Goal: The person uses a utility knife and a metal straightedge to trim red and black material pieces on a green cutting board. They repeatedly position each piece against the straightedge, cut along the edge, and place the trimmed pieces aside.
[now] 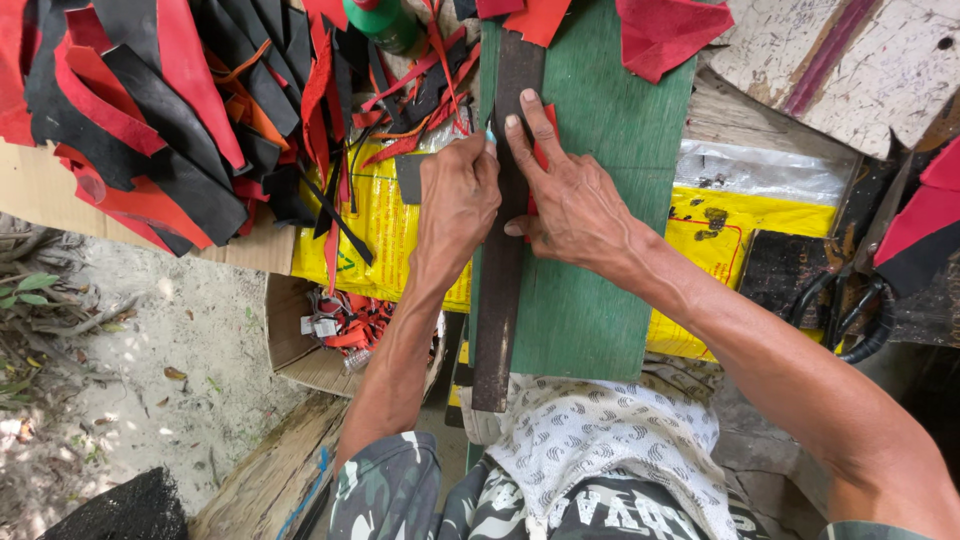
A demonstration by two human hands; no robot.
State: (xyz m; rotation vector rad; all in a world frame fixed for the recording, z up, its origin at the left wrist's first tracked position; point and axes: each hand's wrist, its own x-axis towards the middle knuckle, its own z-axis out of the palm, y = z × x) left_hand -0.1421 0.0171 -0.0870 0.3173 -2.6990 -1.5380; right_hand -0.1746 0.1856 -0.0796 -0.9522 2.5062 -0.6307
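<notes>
A patterned cloth point(600, 440) lies on the lap, under the near end of a green board point(600, 200). A dark strip point(503, 280) runs along the board. The right hand point(570, 195) presses flat on the strip and a red piece point(545, 150), fingers spread. The left hand point(457, 195) is curled at the strip's left edge; what it grips is hidden. Beyond lie red and black scraps point(170, 110).

A heap of red and black strips point(170, 110) lies at ten o'clock, a green bottle point(385, 22) at twelve, black scissors point(850, 300) at three, and a cardboard box of scraps point(330, 330) near centre-left.
</notes>
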